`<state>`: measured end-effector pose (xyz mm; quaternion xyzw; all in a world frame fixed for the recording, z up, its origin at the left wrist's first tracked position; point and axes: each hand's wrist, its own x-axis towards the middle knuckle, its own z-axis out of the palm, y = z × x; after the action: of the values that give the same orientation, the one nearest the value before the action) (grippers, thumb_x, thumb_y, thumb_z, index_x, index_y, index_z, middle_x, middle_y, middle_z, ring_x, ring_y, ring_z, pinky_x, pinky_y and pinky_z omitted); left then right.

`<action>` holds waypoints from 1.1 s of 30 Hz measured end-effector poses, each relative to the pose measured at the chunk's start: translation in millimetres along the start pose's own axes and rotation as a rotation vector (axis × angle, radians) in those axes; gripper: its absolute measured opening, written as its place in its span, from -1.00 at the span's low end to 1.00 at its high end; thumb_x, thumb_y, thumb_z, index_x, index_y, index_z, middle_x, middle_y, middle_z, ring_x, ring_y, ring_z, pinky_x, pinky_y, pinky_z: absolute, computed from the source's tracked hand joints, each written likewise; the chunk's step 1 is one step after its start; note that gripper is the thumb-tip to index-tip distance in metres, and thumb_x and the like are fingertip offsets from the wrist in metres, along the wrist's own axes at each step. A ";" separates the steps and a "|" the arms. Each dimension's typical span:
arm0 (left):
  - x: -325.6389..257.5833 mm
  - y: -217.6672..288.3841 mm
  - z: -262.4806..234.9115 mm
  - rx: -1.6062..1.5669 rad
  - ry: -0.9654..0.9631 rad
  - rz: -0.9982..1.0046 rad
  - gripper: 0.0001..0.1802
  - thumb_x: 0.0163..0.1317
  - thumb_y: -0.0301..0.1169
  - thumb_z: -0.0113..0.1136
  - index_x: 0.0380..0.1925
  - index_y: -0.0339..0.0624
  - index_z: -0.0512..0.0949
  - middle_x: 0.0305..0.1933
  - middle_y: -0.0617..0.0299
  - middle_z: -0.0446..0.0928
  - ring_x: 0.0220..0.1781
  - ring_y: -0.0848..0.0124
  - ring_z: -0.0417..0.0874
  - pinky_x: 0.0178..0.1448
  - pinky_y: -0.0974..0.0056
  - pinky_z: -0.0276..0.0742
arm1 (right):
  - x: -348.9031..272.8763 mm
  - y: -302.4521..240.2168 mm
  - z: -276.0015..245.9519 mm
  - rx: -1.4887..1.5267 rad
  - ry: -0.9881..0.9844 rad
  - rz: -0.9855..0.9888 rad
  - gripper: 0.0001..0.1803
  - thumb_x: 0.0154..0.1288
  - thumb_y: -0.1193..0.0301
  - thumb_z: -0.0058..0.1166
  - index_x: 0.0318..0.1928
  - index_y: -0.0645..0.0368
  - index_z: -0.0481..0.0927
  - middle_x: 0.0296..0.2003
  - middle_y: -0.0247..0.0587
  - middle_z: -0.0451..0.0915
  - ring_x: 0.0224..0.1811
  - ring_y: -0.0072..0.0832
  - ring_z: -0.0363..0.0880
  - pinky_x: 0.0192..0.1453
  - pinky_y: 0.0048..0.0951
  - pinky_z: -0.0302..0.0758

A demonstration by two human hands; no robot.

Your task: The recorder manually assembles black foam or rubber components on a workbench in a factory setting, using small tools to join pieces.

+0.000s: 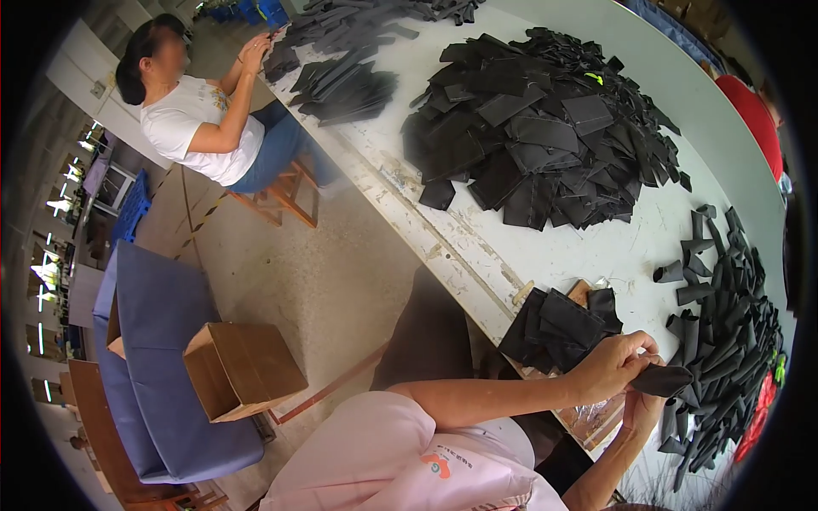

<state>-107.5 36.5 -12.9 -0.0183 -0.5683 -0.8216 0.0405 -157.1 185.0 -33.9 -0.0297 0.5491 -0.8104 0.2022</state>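
Both my hands hold a small black fabric piece (666,381) over the near right part of the white table. My left hand (612,366) pinches its near end between thumb and fingers. My right hand (641,412) grips the same piece from below, its fingers partly hidden. Just left of my hands lies a small stack of flat black fabric pieces (564,325). On the right, close to the held piece, spreads a pile of black tube-shaped pieces (734,345).
A large heap of flat black pieces (545,128) covers the table's (503,255) middle. Black strips (349,85) lie at its far end, where another person (209,119) sits working. A cardboard box (243,370) and a blue-covered stack (170,341) stand left of me.
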 end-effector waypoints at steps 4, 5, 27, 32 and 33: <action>-5.9 21.7 9.0 0.360 0.145 0.438 -0.65 -0.01 -0.59 0.07 -0.13 -0.25 0.37 -0.40 0.19 0.42 -0.31 0.33 0.48 -0.19 0.31 0.40 | -2.2 -11.7 -6.7 -0.236 -0.057 -0.068 -0.66 0.08 0.28 0.09 -0.24 0.28 0.40 -0.33 -0.32 0.42 -0.31 -0.57 0.40 -0.14 -0.55 0.34; -4.5 26.9 8.3 0.433 0.142 0.528 -0.66 -0.05 -0.60 0.09 -0.17 -0.24 0.42 -0.45 0.19 0.43 -0.31 0.30 0.47 -0.19 0.29 0.39 | -4.8 -12.4 -15.4 -0.355 -0.036 -0.119 -0.69 0.12 0.36 0.04 -0.17 0.27 0.38 -0.26 -0.31 0.42 -0.24 -0.56 0.40 -0.09 -0.55 0.34; 1.3 12.6 -0.1 0.067 0.002 0.302 -0.86 -0.06 -0.51 0.17 -0.45 -0.30 0.48 -0.45 0.20 0.47 -0.37 0.36 0.42 -0.23 0.32 0.30 | -34.2 -18.2 4.0 -1.294 0.040 -0.473 -0.73 0.26 0.36 -0.09 -0.54 0.21 0.26 -0.48 -0.31 0.28 -0.32 -0.47 0.18 -0.07 -0.48 0.13; 9.6 27.6 3.4 0.019 -0.054 0.265 -0.78 -0.10 -0.46 0.19 -0.40 -0.33 0.49 -0.48 0.19 0.46 -0.38 0.38 0.40 -0.25 0.36 0.28 | -33.9 -24.4 -13.0 -1.427 0.010 -0.514 -0.84 0.24 0.41 -0.08 -0.36 0.28 0.41 -0.26 -0.15 0.38 -0.18 -0.41 0.29 -0.04 -0.49 0.17; 11.5 33.6 4.4 -0.027 -0.099 0.192 -0.80 -0.10 -0.46 0.19 -0.43 -0.34 0.48 -0.51 0.18 0.43 -0.40 0.37 0.39 -0.27 0.36 0.27 | -34.6 -19.5 -10.0 -1.144 0.080 -0.469 -0.81 0.25 0.39 -0.08 -0.37 0.29 0.37 -0.26 -0.19 0.36 -0.19 -0.45 0.26 -0.02 -0.53 0.15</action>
<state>-116.1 28.3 20.8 -0.1137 -0.5540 -0.8197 0.0907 -133.8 212.3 -14.2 -0.2226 0.8826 -0.4110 -0.0499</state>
